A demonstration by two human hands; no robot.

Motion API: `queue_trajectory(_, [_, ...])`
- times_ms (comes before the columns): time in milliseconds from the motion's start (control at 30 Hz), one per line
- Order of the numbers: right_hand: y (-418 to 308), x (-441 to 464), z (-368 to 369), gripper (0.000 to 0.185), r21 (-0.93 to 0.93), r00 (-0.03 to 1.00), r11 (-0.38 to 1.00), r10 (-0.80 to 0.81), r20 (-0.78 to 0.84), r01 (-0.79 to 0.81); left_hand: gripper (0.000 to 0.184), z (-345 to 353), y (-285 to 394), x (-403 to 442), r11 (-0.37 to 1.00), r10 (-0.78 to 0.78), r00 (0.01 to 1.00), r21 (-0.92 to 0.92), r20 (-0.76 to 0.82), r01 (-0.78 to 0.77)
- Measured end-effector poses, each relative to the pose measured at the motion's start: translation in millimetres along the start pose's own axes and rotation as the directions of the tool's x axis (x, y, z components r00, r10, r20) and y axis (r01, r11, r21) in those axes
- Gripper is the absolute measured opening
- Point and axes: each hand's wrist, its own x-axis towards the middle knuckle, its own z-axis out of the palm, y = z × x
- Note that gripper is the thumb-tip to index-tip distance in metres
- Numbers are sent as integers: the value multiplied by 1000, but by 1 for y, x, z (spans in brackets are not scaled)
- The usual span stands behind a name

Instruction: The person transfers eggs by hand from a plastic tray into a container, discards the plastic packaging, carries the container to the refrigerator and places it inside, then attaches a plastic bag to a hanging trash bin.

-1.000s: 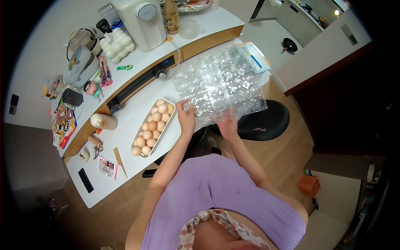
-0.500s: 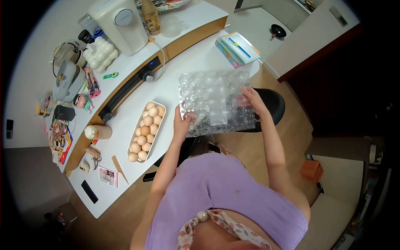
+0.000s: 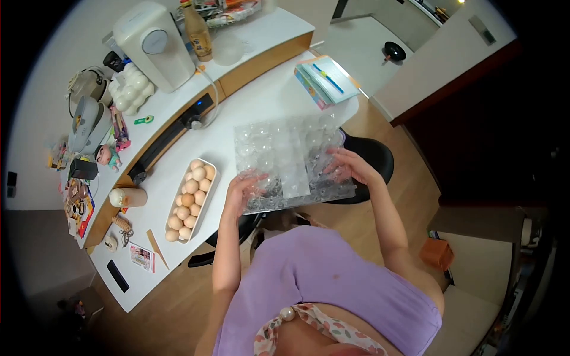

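Observation:
A clear plastic egg tray (image 3: 295, 154) with a dimpled surface and a pale strip down its middle extends over the desk's front edge. My left hand (image 3: 242, 191) is at its near left part, fingers over the plastic. On the right side, my right hand (image 3: 351, 166) has its fingers bent onto the tray. Both hands hold it; their thumbs are hard to make out. To the left, a white container (image 3: 206, 204) on the desk holds several brown eggs (image 3: 189, 200), apart from my hands.
Books with a blue pen (image 3: 328, 78) lie at the desk's far right. A bottle (image 3: 128, 197), a wooden stick (image 3: 157, 249) and a black phone-like slab (image 3: 117, 276) are on the left. A white dispenser (image 3: 155, 44) stands on the raised shelf. A black chair (image 3: 371, 160) sits beyond my right hand.
The egg tray has come lower and closer to me. My fingers have shifted further onto its surface. The camera view has moved slightly; the eggs stay in their container.

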Motion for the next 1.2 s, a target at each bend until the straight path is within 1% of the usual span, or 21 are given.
queue_trajectory(33, [4,-11,0,46,-3,1000,1000,2,7,-2,53,6,-1,-3,1000,1,1000,-8,4,-1])
queue_trajectory(67, [6,-24,1,42,-20,997,999,-31,-76,29,53,12,-5,-9,1000,-11,1000,-23,23,12])
queue_trajectory(133, [23,-47,-5,41,-3,982,994,-108,-152,109,52,27,-8,-10,999,-17,996,-39,85,20])
queue_trajectory(167, [30,-64,-7,41,15,972,991,-128,-196,134,58,28,-11,-12,999,-9,979,50,205,-2])
queue_trajectory(267, [72,-126,2,41,105,908,965,-184,-376,239,73,49,-25,-21,989,25,865,-137,500,50])
queue_trajectory(300, [92,-148,2,40,137,866,947,-199,-458,291,85,55,-31,-24,985,-2,820,-138,572,99])
queue_trajectory(400, [146,-222,16,42,226,712,873,-177,-680,433,80,71,-59,-28,986,-164,763,78,625,148])
queue_trajectory(433, [167,-247,17,43,248,658,842,-158,-736,480,73,78,-72,-30,977,-173,776,207,606,56])
queue_trajectory(467, [185,-272,16,43,267,599,804,-134,-789,532,53,80,-88,-31,973,-213,742,208,636,101])
queue_trajectory(500, [202,-299,12,44,266,550,788,-108,-828,555,49,88,-101,-34,956,-278,741,254,611,149])
queue_trajectory(567, [238,-350,14,45,269,444,750,-36,-895,604,43,108,-126,-44,909,-405,709,337,577,245])
queue_trajectory(633, [278,-381,15,46,232,278,662,37,-960,713,37,128,-155,-48,842,-535,651,399,538,362])
queue_trajectory(667, [300,-393,15,47,206,199,618,81,-977,759,35,139,-169,-47,815,-573,627,447,528,368])
queue_trajectory(767, [361,-416,6,48,167,68,448,228,-971,878,30,177,-215,-32,734,-669,568,548,480,401])
queue_trajectory(867, [430,-441,-20,48,147,46,359,273,-961,922,33,237,-261,-6,707,-656,535,682,532,189])
queue_trajectory(900, [447,-449,-29,45,120,17,328,300,-954,937,38,262,-279,5,685,-673,525,707,521,177])
queue_trajectory(933, [460,-453,-37,43,102,-1,297,327,-945,949,37,295,-291,7,665,-676,545,729,495,162])
queue_trajectory(1000, [480,-479,-62,40,63,-29,248,349,-937,967,37,340,-335,38,714,-650,500,686,573,142])
queue_trajectory(1067, [496,-498,-90,39,48,-14,162,360,-933,986,36,404,-368,45,657,-687,545,731,480,183])
queue_trajectory(1167, [502,-526,-143,42,87,42,63,514,-857,994,31,480,-421,55,670,-663,567,725,489,158])
queue_trajectory(1200, [505,-530,-161,44,87,51,48,501,-864,995,30,495,-433,60,672,-659,578,722,481,166])
